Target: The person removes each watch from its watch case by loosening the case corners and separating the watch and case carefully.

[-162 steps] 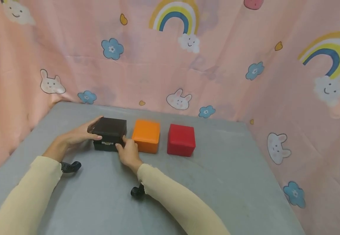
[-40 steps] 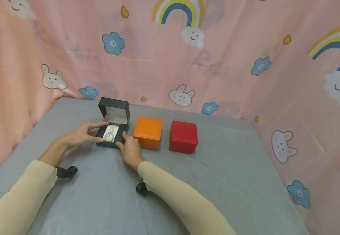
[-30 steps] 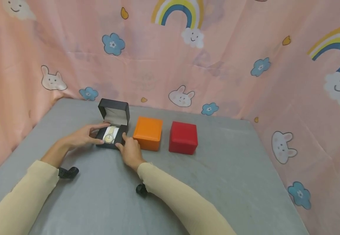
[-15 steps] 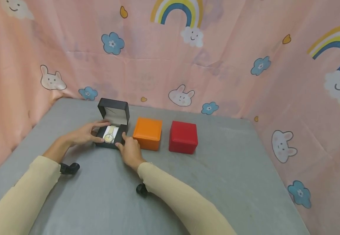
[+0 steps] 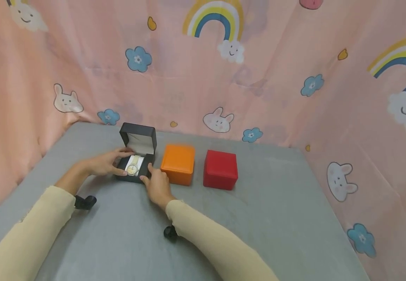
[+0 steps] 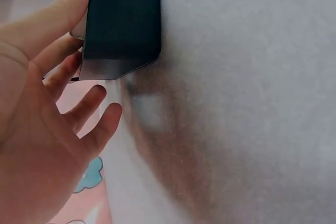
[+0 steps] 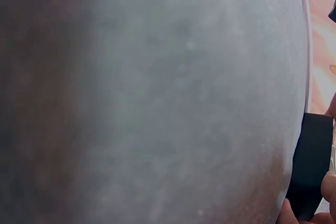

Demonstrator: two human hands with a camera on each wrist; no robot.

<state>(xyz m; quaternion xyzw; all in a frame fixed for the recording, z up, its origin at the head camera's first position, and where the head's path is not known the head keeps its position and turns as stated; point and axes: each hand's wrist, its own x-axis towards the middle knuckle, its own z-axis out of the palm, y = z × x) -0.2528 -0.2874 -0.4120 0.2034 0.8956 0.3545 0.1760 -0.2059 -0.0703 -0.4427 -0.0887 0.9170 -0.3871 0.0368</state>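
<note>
A black watch box [image 5: 149,160] stands at the left of the table with its lid [image 5: 138,128] raised. Inside it lies a wristwatch [image 5: 132,169] with a pale strap, wrapped around a white cushion [image 5: 140,162]. My left hand [image 5: 105,163] reaches over the left wall, thumb and index finger pinching the watch on its cushion from front and back. In the left wrist view its remaining fingers [image 6: 107,121] hang loosely beside the box. My right hand [image 5: 158,186] grips the box by its front right corner, thumb at the front.
Right beside the black box sits a closed orange box [image 5: 177,164], close to my right hand. Farther right is a closed red box [image 5: 220,169]. A pink patterned curtain [image 5: 174,89] hangs behind the grey table [image 5: 266,218].
The black box's lid, closed about five seconds ago, now stands open, showing the watch. My left hand went from the lid to the watch. Over the last second both hands stay nearly still.
</note>
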